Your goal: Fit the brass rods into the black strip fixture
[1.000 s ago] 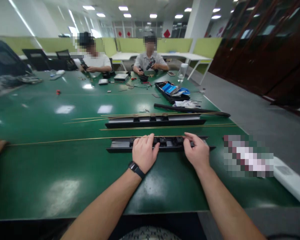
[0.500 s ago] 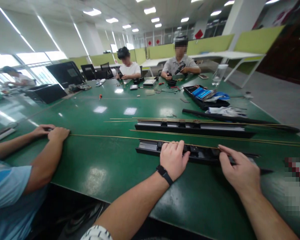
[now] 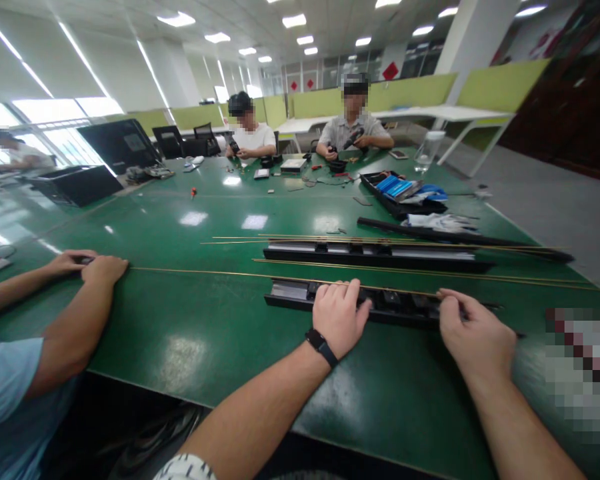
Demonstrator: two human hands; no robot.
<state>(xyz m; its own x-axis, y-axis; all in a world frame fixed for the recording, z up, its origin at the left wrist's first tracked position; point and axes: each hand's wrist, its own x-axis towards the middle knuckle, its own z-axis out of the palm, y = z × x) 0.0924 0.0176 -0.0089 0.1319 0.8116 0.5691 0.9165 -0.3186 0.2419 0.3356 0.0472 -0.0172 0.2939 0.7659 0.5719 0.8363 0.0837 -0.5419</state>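
Observation:
A black channel [image 3: 290,293] with a silver strip and dark blocks inside lies along the front of the green table. My left hand [image 3: 339,312], with a black watch on its wrist, rests over the channel's middle, its fingers bent together over the far edge where a thin brass rod [image 3: 205,272] runs. At the channel's right part, my right hand [image 3: 473,330] pinches the rod's right end between thumb and fingertips. The rod stretches left to a neighbouring person's hands [image 3: 100,268].
Behind lies a second black channel [image 3: 370,257] with more brass rods, then a long black tube [image 3: 480,239], white gloves [image 3: 440,222] and a black tray [image 3: 403,203] of blue items. Two people [image 3: 355,130] sit across the table [image 3: 180,233].
The whole view has shifted slightly, so most things appear a little further left. My right hand has closed up a little at the rod; my left hand stays on the channel.

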